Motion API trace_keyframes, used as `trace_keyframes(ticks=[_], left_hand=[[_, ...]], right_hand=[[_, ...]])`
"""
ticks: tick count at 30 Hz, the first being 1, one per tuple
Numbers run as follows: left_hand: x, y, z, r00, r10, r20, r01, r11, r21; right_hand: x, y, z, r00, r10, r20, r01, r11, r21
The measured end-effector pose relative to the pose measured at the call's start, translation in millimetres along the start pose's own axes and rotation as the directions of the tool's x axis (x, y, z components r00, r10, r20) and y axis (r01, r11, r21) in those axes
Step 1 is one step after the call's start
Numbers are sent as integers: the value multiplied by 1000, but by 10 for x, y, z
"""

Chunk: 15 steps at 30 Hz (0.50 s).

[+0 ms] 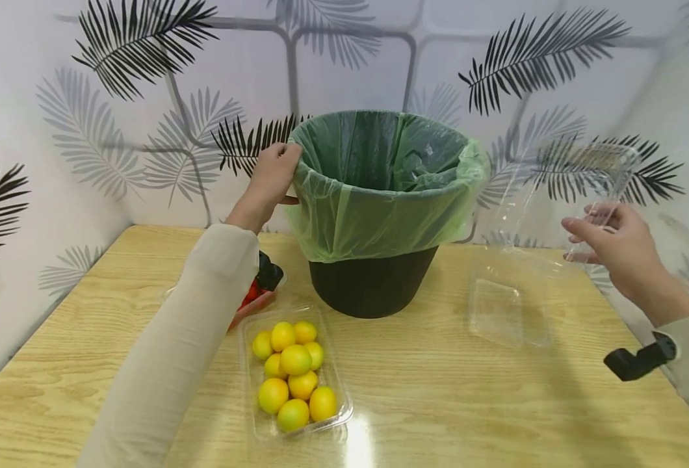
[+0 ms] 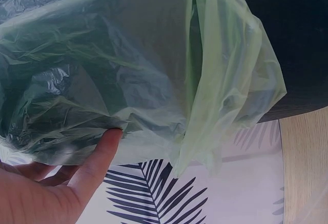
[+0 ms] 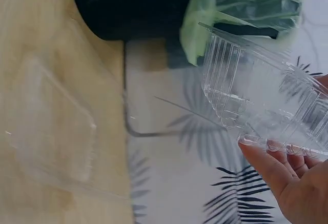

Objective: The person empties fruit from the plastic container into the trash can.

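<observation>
A black trash bin (image 1: pixel 374 286) stands near the back of the table, with a pale green bin liner (image 1: pixel 379 221) folded over its rim. My left hand (image 1: pixel 274 170) grips the lined rim at the left side; in the left wrist view its thumb (image 2: pixel 102 157) lies against the liner. Off to the right of the bin, my right hand (image 1: pixel 625 247) holds a clear plastic container (image 3: pixel 261 85) by its edge, fingers below and nothing visible inside. A clear lid-like panel (image 1: pixel 508 312) shows lower down, over the table.
In front of the bin, a clear tray (image 1: pixel 341 416) holds several yellow fruits (image 1: pixel 295 359). Partly behind my left sleeve is a container with red items (image 1: pixel 253 296). The wooden table (image 1: pixel 438 396) meets a wall (image 1: pixel 251 65) with leaf patterns behind the bin.
</observation>
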<state>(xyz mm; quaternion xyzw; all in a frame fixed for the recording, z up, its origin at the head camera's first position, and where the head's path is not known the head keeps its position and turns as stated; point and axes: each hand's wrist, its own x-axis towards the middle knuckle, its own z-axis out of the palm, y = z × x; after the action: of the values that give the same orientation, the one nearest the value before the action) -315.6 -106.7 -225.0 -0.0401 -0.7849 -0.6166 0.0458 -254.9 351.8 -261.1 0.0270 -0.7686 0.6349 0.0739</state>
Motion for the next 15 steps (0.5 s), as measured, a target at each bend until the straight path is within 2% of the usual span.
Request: trace_keyframes(ticks=[8, 12, 15], left_hand=[[1, 8, 6, 1000, -5, 3, 5, 1000, 3], [3, 12, 3, 1000, -9, 1, 9, 1000, 6], [11, 10, 0, 1000, -11, -1, 11, 1000, 0]], right_hand=[[-262, 393, 27, 990, 107, 93, -118, 986, 116], [-379, 532, 87, 982, 136, 128, -155, 977, 146], [-465, 618, 145, 977, 150, 151, -170, 977, 128]])
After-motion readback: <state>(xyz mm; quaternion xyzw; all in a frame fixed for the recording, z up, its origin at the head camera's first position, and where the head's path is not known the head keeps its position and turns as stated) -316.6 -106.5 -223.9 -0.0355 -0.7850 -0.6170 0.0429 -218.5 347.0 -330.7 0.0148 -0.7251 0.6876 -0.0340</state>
